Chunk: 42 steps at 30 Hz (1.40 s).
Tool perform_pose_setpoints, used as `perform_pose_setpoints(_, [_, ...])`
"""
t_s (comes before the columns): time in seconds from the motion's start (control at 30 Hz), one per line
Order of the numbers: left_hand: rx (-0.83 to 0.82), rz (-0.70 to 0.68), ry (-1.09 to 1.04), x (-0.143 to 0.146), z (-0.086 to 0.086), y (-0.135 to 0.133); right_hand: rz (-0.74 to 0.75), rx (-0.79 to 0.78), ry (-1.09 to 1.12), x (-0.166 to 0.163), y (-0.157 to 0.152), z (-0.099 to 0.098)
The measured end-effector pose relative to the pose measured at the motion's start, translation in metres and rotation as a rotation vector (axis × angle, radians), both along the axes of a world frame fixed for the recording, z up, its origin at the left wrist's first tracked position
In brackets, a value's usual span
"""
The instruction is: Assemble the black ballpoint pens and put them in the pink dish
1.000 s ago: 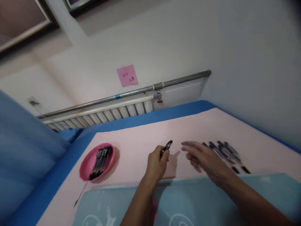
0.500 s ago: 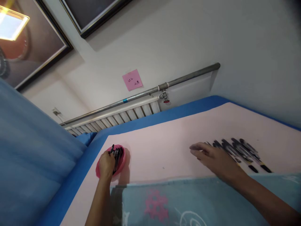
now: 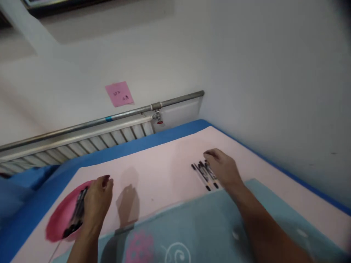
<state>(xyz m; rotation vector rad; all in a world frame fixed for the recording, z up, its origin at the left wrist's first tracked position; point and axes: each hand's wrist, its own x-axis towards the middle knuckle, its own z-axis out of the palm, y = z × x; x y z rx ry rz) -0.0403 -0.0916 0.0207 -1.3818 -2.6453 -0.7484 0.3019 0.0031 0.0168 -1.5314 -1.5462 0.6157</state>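
Black-capped pens [image 3: 204,173] lie side by side in a slanted row on the pale pink sheet. My right hand [image 3: 223,168] is over the right end of that row, its fingers curled together; anything between them is hidden. To the left, a pink basket [image 3: 59,215] holds several dark pens [image 3: 78,212]. My left hand [image 3: 97,199] is over the basket's right side and covers part of it. Its fingers are loosely bent with a gap between thumb and forefinger, and no pen shows in them.
A light blue cloth [image 3: 161,233] with a pink print lies along the near side of the pink sheet [image 3: 159,171]. Blue covering [image 3: 131,144] borders the sheet. Behind are a radiator [image 3: 104,140], a pipe [image 3: 126,115] and a pink note [image 3: 120,94] on the wall.
The view has swung right and closer. My left hand has come up out of the basket toward its right side, leaving pens inside. My right hand has shifted over the pen row.
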Motion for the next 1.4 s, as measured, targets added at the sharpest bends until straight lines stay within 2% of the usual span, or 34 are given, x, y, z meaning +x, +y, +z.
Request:
perform_pose_setpoints(0.1, [0.083,-0.261,-0.205,0.068,-0.002,0.021,0.097,-0.068,-0.464,0.009,0.006,-0.008])
perform_pose_setpoints(0.13, [0.091,-0.338,-0.236,0.090,-0.005,0.027,0.127,-0.086,-0.537,0.009,0.008,-0.013])
perform_pose_setpoints(0.23, [0.092,-0.546,-0.303,0.141,-0.018,0.039,0.173,-0.125,-0.650,0.005,0.009,-0.024])
perform_pose_setpoints(0.33, [0.071,-0.627,-0.313,0.162,-0.035,0.040,0.203,-0.157,-0.724,0.002,0.008,-0.030])
perform_pose_setpoints(0.47, [0.018,-0.636,-0.342,0.160,-0.053,0.034,0.236,-0.206,-0.792,-0.002,0.004,-0.030])
perform_pose_setpoints(0.57, [-0.040,-0.628,-0.379,0.156,-0.059,0.031,0.254,-0.241,-0.828,-0.007,0.000,-0.029])
perform_pose_setpoints(0.97, [-0.025,-0.655,-0.469,0.158,-0.059,0.030,0.383,-0.219,-0.855,-0.026,-0.017,-0.033])
perform_pose_setpoints(1.2, [-0.047,-0.640,-0.631,0.158,-0.057,0.031,0.430,-0.241,-0.795,-0.032,-0.013,-0.042])
perform_pose_setpoints(1.4, [-0.050,-0.598,-0.776,0.156,-0.064,0.033,0.440,-0.263,-0.777,-0.034,-0.011,-0.049])
